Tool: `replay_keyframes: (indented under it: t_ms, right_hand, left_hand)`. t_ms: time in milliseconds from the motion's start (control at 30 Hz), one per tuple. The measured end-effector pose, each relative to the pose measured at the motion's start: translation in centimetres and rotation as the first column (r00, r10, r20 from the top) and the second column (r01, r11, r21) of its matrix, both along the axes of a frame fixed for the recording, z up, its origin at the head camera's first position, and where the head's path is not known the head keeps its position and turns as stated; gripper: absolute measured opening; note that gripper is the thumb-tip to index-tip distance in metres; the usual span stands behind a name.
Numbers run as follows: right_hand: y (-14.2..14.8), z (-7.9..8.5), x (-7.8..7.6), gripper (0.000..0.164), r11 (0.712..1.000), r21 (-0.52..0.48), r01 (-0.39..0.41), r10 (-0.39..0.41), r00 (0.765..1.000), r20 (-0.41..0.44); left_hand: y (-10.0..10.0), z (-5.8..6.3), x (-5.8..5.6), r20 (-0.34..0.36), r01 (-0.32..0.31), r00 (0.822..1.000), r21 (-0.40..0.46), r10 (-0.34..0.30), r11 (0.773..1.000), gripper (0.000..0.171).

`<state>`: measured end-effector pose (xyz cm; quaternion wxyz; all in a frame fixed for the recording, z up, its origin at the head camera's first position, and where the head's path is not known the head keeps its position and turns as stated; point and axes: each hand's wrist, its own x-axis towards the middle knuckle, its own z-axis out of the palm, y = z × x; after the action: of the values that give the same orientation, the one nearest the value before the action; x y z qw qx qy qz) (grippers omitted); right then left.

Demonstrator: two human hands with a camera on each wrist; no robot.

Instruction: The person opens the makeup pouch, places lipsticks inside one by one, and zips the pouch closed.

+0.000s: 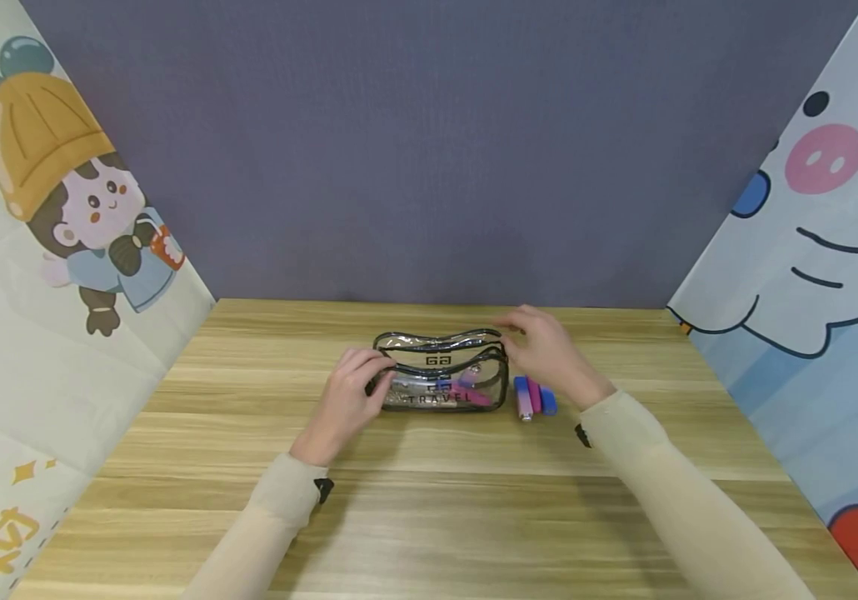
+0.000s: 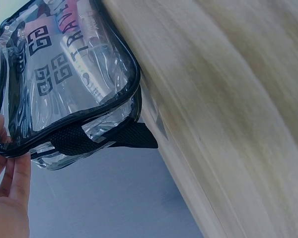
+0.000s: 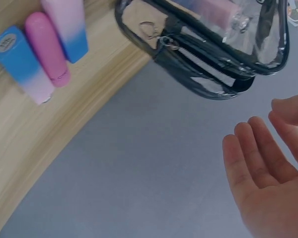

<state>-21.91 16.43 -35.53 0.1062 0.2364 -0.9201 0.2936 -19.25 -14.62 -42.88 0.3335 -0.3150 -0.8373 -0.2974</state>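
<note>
A clear zip pouch (image 1: 440, 399) with black trim and the word TRAVEL stands on the table, its top gaping. Inside it lie pink, blue and silvery tubes, seen through the plastic in the left wrist view. My left hand (image 1: 350, 392) pinches the front rim at the pouch's left end between thumb and fingers. By the top right corner, my right hand (image 1: 545, 350) holds nothing; in the right wrist view its fingers are loosely bent, apart from the pouch. The zipper (image 3: 203, 54) and a metal ring pull show at that end.
Right of the pouch, below my right hand, lie a pink-and-blue container (image 1: 523, 398), a slim pink tube (image 3: 47, 48) and another blue-and-pink one (image 3: 22, 62). A grey-blue panel (image 1: 429, 150) rises behind the wooden table (image 1: 429, 517); cartoon-printed sheets flank both sides.
</note>
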Motion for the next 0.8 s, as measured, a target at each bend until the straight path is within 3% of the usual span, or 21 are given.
replay_keyframes:
  t_ms: [200, 400, 600, 800]
  right_hand:
    - [1.0, -0.7, -0.1, 0.03, 1.0, 0.019, 0.018, -0.018, 1.0, 0.006]
    - [1.8, -1.2, 0.0, 0.034, 0.996, 0.041, 0.077, -0.08, 0.994, 0.076]
    - [2.4, -2.0, -0.2, 0.034, 0.991, 0.078, 0.107, -0.113, 0.991, 0.076]
    - [3.2, -3.1, -0.5, 0.035, 0.987, 0.094, 0.127, -0.138, 0.982, 0.128]
  left_hand:
    - [0.0, -0.1, -0.1, -0.004, 0.002, 1.0, 0.001, -0.002, 1.0, 0.019]
    - [-0.1, -0.1, -0.1, 0.002, -0.002, 1.0, 0.002, 0.002, 1.0, 0.02]
    - [0.0, -0.1, -0.1, -0.008, 0.002, 1.0, 0.004, -0.002, 1.0, 0.02]
    - [-0.1, -0.2, -0.1, -0.004, -0.003, 1.0, -0.005, 0.003, 1.0, 0.02]
